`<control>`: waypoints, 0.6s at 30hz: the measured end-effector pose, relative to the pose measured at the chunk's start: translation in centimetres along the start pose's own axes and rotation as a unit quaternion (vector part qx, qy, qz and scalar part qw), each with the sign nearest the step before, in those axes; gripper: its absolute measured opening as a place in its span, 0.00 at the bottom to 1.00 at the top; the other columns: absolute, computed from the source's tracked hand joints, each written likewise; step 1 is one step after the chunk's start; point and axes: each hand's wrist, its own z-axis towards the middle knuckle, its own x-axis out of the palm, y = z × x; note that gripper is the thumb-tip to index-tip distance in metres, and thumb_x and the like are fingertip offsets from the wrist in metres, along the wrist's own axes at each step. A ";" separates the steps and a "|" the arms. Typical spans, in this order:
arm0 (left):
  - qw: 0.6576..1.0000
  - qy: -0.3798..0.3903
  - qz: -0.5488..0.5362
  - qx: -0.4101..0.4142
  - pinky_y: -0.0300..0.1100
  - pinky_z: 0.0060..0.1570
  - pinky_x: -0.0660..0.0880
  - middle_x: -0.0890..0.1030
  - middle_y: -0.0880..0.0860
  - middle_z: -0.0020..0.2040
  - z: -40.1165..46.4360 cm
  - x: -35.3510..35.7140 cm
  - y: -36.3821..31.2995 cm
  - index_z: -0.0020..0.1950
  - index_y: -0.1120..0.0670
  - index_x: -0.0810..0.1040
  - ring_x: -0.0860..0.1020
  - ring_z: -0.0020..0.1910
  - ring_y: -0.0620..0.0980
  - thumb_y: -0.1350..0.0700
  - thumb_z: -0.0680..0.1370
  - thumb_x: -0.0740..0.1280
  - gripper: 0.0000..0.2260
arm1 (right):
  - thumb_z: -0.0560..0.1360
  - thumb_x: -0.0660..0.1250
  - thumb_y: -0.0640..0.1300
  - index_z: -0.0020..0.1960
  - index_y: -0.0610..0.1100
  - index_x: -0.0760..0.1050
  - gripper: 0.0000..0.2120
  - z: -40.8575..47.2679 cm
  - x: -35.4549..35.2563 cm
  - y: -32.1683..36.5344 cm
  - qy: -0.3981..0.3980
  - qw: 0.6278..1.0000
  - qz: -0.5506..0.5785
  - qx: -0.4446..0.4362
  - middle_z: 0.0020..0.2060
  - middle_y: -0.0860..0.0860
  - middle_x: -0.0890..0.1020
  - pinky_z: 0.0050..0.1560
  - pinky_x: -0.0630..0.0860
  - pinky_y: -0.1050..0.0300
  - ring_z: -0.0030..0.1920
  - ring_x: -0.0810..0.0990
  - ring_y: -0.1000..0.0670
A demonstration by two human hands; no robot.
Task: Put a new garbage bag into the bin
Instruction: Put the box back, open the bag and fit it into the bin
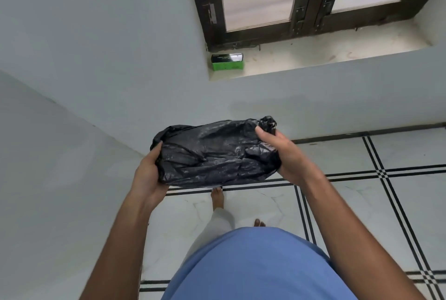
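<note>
Left hand: the left hand [147,174] grips the left end of the black garbage bag [214,155]; the thumb lies on top of the plastic and the other fingers are hidden under it.
Right hand: the right hand [282,152] holds the right end of the same bag, with the thumb pressed on the upper side near a bunched, twisted corner and the palm under the edge.
Hands, state: both are closed on the bag, one at each end.
Garbage bag: black, shiny, crumpled and folded into a wide bundle; it is held in the air in front of the body, above the floor, and touches nothing except the two hands.
Arms: both forearms are bare and reach forward from the lower corners of the view.
Person: a blue shirt [253,268] fills the lower middle; below the bag a bare foot [217,197] and light trousers are seen, and the toes of the other foot [259,223] show nearer the shirt.
Floor: white tiles [350,203] with double black lines that cross each other.
Walls: pale grey walls [96,58] meet in a corner at the left.
Window: a dark-framed window [309,10] with frosted panes is at the top right, above a light sill [337,56].
On the sill: a small green and black box [227,62] stands at the left end, well apart from the bag.
</note>
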 end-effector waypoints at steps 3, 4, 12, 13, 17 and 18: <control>0.999 0.034 0.023 0.006 0.61 0.70 0.76 0.85 0.57 0.69 0.9 0.1 0.4 0.74 0.54 0.81 0.84 0.68 0.60 0.44 0.86 0.64 0.21 | 0.83 0.75 0.55 0.74 0.47 0.79 0.23 0.2 1.0 -0.2 -0.013 0.994 -0.109 0.005 0.66 0.47 0.88 0.73 0.81 0.41 0.67 0.88 0.44; 0.997 0.062 0.040 0.007 0.59 0.71 0.76 0.85 0.56 0.69 0.8 0.1 0.7 0.75 0.53 0.80 0.84 0.68 0.58 0.43 0.86 0.65 0.22 | 0.81 0.77 0.57 0.73 0.50 0.79 0.24 0.2 1.2 -0.4 -0.014 0.989 -0.143 0.014 0.65 0.49 0.89 0.72 0.81 0.41 0.65 0.88 0.46; 0.926 0.046 0.357 -0.112 0.51 0.56 0.85 0.90 0.51 0.57 4.5 -1.4 6.7 0.69 0.51 0.84 0.89 0.55 0.51 0.47 0.80 0.75 0.18 | 0.78 0.79 0.64 0.68 0.53 0.84 0.24 3.4 3.1 -4.4 0.029 0.960 -0.238 0.148 0.61 0.53 0.90 0.72 0.81 0.45 0.62 0.89 0.51; 0.926 0.046 0.350 -0.134 0.51 0.56 0.86 0.91 0.50 0.56 4.8 -1.5 7.3 0.68 0.51 0.84 0.89 0.54 0.51 0.47 0.81 0.74 0.17 | 0.78 0.79 0.64 0.67 0.53 0.85 0.23 3.8 3.2 -5.0 0.026 0.955 -0.247 0.165 0.59 0.54 0.91 0.71 0.82 0.46 0.61 0.90 0.52; 0.935 0.041 0.294 -0.193 0.53 0.57 0.85 0.91 0.50 0.56 6.2 -2.1 8.8 0.66 0.48 0.84 0.89 0.57 0.53 0.47 0.85 0.68 0.12 | 0.80 0.78 0.58 0.63 0.51 0.86 0.16 6.5 4.1 -8.0 -0.015 0.941 -0.272 0.203 0.55 0.54 0.91 0.69 0.83 0.48 0.57 0.90 0.54; 0.939 0.031 0.270 -0.210 0.54 0.58 0.85 0.90 0.50 0.56 6.9 -2.4 9.0 0.65 0.48 0.84 0.88 0.58 0.53 0.47 0.86 0.67 0.11 | 0.80 0.78 0.58 0.62 0.51 0.86 0.15 7.6 4.2 -9.0 -0.038 0.938 -0.277 0.206 0.55 0.54 0.91 0.69 0.83 0.46 0.57 0.90 0.54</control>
